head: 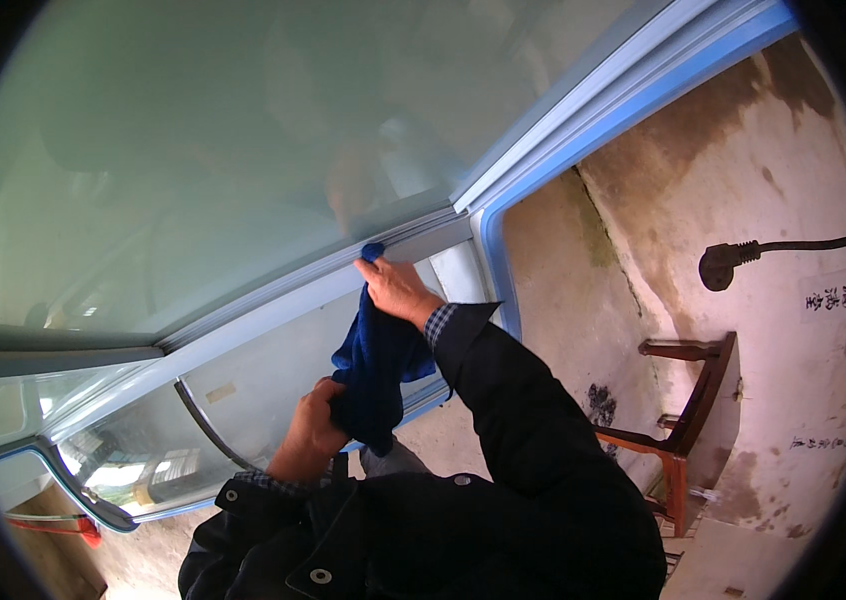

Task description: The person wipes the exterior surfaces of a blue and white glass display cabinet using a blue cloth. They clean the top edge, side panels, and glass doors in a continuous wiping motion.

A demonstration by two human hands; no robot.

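Observation:
A dark blue cloth (374, 367) hangs between my two hands in front of a glass-fronted cabinet with a pale metal frame. My right hand (397, 285) grips its upper end, with one tip of the cloth pressed at the frame's grooved rail (303, 274). Lower and to the left, my left hand (314, 427) is closed round the cloth's lower part. Above the rail spreads a large greenish glass pane (205, 150) with faint reflections. Below it lies a lower panel (273, 375) crossed by a curved dark strip (205, 424).
Blue edging (618, 127) borders the cabinet on the right. Beyond it are a stained wall (708, 187), a black plug on a cable (719, 266) and a brown wooden chair (700, 405). A red object (89, 532) shows at the lower left.

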